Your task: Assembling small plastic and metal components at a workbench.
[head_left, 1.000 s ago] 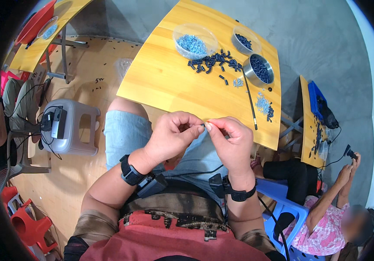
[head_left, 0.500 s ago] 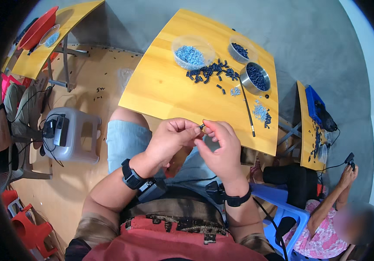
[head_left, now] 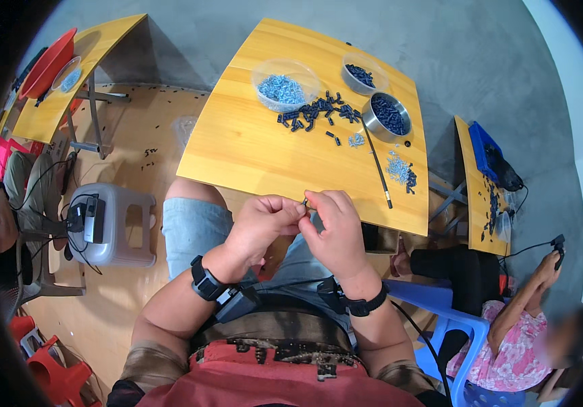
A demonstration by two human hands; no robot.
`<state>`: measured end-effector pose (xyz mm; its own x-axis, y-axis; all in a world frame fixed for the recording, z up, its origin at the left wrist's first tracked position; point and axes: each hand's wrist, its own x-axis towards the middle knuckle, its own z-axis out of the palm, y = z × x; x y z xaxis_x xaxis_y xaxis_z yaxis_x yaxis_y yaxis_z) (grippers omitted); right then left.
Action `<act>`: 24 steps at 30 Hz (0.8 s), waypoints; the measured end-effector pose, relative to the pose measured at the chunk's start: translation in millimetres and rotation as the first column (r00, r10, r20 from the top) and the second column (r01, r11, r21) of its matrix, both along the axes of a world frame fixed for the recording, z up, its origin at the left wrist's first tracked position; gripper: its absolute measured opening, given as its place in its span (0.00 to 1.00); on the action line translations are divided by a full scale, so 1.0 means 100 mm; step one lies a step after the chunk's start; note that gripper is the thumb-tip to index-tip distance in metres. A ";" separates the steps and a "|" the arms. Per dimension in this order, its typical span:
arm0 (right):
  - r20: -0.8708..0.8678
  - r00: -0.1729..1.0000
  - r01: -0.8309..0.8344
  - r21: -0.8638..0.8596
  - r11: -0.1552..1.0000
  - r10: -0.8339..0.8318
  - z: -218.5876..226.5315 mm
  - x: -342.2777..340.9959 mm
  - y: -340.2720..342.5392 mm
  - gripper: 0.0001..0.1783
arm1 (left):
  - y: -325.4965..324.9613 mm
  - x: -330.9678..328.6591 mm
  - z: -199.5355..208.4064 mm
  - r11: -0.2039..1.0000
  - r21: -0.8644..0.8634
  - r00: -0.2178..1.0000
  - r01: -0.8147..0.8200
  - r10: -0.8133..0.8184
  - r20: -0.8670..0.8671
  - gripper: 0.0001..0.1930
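Observation:
Above my lap, just off the front edge of the yellow table (head_left: 237,152), both hands meet at the fingertips. A tiny dark piece (head_left: 305,202) sits between them, mostly covered by the fingers. My left hand (head_left: 261,227) pinches it between thumb and forefinger. My right hand (head_left: 335,230) has its forefinger and thumb closed around the same spot. On the table, loose small black plastic parts (head_left: 312,112) lie beside a clear bowl of small silvery metal pieces (head_left: 281,89). Little heaps of silvery bits (head_left: 398,169) and black bits (head_left: 411,182) lie at the right.
A metal bowl (head_left: 406,129) and a clear tub (head_left: 356,81), both holding black parts, stand at the back right. A thin black rod (head_left: 378,166) lies near them. A grey stool (head_left: 122,230) is at left; another person (head_left: 508,339) sits on a blue chair (head_left: 464,322) at right.
My right thumb and forefinger have drawn closer to the left fingertips around the dark piece. The view has shifted slightly, so the table appears a little further left.

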<state>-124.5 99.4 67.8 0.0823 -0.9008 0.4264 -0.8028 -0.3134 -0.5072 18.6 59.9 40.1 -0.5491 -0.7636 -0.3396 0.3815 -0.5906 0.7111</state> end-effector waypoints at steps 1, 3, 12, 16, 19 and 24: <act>-0.003 1.000 0.003 -0.013 1.000 -0.003 0.00 0.00 0.00 0.18 | 0.01 -0.01 0.00 1.000 -0.012 1.000 -0.008 0.008 0.003 0.07; -0.005 1.000 0.008 -0.021 1.000 -0.008 0.01 0.00 0.01 0.18 | 0.02 -0.01 0.02 0.999 -0.033 0.999 -0.006 0.007 0.032 0.06; -0.068 0.997 -0.038 -0.003 0.999 0.038 0.02 0.00 0.09 0.16 | 0.13 -0.06 0.04 0.986 -0.168 0.973 0.000 0.038 0.227 0.06; -0.182 0.975 -0.128 0.021 0.992 0.130 0.03 -0.05 0.06 0.10 | 0.15 -0.06 0.06 0.989 -0.143 0.959 0.037 0.005 0.282 0.07; -0.205 0.969 -0.131 0.033 0.991 0.136 0.02 -0.07 0.04 0.09 | 0.10 -0.04 0.00 0.985 -0.155 0.968 0.080 -0.040 0.246 0.07; -0.097 0.995 -0.029 0.042 0.999 0.033 -0.07 -0.03 0.05 0.09 | 0.00 -0.05 -0.17 0.995 -0.076 0.997 0.066 -0.064 0.035 0.06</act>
